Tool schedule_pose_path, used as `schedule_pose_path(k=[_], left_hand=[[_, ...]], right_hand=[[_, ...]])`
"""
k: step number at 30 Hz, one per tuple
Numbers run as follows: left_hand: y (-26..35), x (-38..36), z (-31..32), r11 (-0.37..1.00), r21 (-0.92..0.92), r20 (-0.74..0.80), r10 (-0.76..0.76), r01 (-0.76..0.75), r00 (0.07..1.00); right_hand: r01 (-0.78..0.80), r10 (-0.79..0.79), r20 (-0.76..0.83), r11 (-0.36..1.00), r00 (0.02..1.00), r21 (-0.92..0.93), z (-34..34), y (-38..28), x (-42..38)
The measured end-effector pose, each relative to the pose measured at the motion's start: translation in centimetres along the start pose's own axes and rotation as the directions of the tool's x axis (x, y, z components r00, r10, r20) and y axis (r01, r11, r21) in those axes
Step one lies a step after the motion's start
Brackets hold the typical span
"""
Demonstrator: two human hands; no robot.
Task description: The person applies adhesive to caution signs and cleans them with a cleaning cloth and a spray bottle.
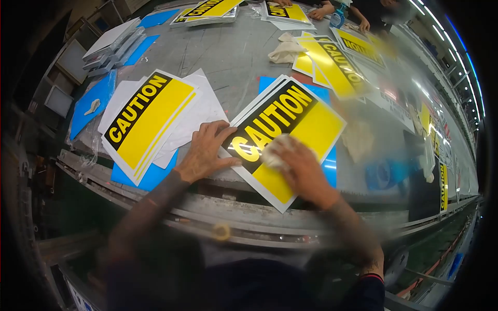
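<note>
A yellow and black CAUTION sign lies tilted on a small stack of similar signs in front of me. My left hand rests at the stack's left edge, thumb and fingers spread apart and touching the border. A crumpled white cloth is bunched under my right hand, pressed on the sign's face over its lower lettering. The fingers are closed round the cloth and slightly blurred. To the left, another CAUTION sign sits fanned out on white sheets.
Blue sheets lie under and around the stacks on the grey table. More CAUTION signs and a second cloth are farther back. Another person's hand is near a blue spray bottle. A tape roll sits below the front edge.
</note>
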State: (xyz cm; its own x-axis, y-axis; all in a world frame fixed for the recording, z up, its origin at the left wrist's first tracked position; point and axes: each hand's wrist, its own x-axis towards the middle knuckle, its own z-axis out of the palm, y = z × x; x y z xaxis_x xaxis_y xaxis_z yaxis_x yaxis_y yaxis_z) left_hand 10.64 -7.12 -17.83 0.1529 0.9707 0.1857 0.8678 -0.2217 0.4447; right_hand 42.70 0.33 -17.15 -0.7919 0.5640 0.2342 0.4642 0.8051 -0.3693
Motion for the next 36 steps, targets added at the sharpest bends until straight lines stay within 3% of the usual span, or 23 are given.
schedule_pose_path(k=[2, 4, 8, 14, 15, 18, 19, 22, 23, 26, 27, 28, 30, 31, 32, 34, 36], left_hand=[[-0.2, -0.4, 0.5, 0.999, 0.027, -0.037, 0.035, -0.034, 0.999], [-0.5, -0.7, 0.6, 0.999, 0.012, -0.013, 0.032, -0.032, 0.999], [-0.4, -0.7, 0.2, 0.999, -0.025, 0.007, 0.029, -0.028, 1.0], [-2.6, 0.1, -1.3, 0.982, -0.191, 0.109, 0.006, 0.015, 0.994], [-2.6, 0.1, -1.5, 0.976, -0.216, 0.094, -0.009, 0.029, 0.996], [-2.5, 0.0, -1.4, 0.965, -0.256, 0.071, -0.042, 0.059, 0.997], [-2.7, 0.0, -1.3, 0.968, -0.248, 0.076, -0.029, 0.047, 0.997], [-2.8, 0.2, -1.0, 0.972, -0.233, 0.089, -0.013, 0.034, 0.996], [-2.9, 0.3, -1.1, 0.974, -0.225, 0.087, -0.015, 0.034, 0.996], [-2.5, 0.4, -1.5, 0.962, -0.268, 0.084, -0.032, 0.053, 0.996], [-2.6, 0.3, -1.7, 0.961, -0.267, 0.087, -0.044, 0.066, 0.995], [-2.6, 0.4, -1.8, 0.961, -0.267, 0.094, -0.047, 0.071, 0.994], [-2.4, 0.7, -1.9, 0.961, -0.267, 0.118, -0.033, 0.064, 0.992], [-2.4, 0.6, -1.8, 0.961, -0.268, 0.114, -0.041, 0.07, 0.993], [-2.3, 0.5, -1.8, 0.955, -0.285, 0.112, -0.045, 0.076, 0.993], [-2.2, 0.7, -2.0, 0.946, -0.315, 0.099, -0.051, 0.08, 0.994], [-2.4, 0.8, -2.1, 0.943, -0.321, 0.107, -0.052, 0.084, 0.993]], right_hand=[[0.227, -0.227, 0.094, 0.974, 0.969, 0.007, 1.3, -3.5, 0.8], [0.233, -0.23, 0.126, 0.972, 0.965, -0.009, 1.1, -3.2, 2.6], [-0.042, 0.029, -0.08, 0.986, 0.996, -0.164, 0.3, 2.6, 6.1], [-0.1, 0.086, -0.104, 0.985, 0.991, -0.143, 0.8, 1.9, 5.7], [-0.091, 0.084, -0.047, 0.984, 0.995, -0.15, 0.7, 1.1, 5.3], [0.165, -0.16, 0.184, 0.986, 0.97, -0.016, 1.4, -3.9, 5.2], [0.182, -0.179, 0.25, 0.983, 0.952, 0.012, 1.5, -4.1, 5.4], [0.061, -0.05, 0.084, 0.989, 0.995, -0.137, 1.1, 0.0, 8.2], [-0.003, -0.003, -0.042, 0.991, 0.999, -0.135, 1.4, 1.3, 9.4], [0.082, -0.088, 0.07, 0.993, 0.994, 0.091, 3.5, -1.4, 9.2], [0.191, -0.205, 0.155, 0.976, 0.966, 0.102, 3.1, -4.2, 9.1], [0.179, -0.198, 0.156, 0.975, 0.968, 0.128, 3.2, -4.2, 9.3], [0.101, -0.104, 0.072, 0.994, 0.992, 0.036, 2.4, -1.0, 10.6], [0.087, -0.082, -0.09, 0.995, 0.993, 0.054, 2.2, 0.5, 11.5], [0.018, -0.027, -0.145, 0.997, 0.989, -0.069, 2.3, 1.5, 12.2], [0.005, 0.006, -0.073, 0.989, 0.997, 0.145, 3.6, -0.3, 11.1], [0.273, -0.278, 0.043, 0.957, 0.96, 0.097, 3.6, -4.4, 9.8]])
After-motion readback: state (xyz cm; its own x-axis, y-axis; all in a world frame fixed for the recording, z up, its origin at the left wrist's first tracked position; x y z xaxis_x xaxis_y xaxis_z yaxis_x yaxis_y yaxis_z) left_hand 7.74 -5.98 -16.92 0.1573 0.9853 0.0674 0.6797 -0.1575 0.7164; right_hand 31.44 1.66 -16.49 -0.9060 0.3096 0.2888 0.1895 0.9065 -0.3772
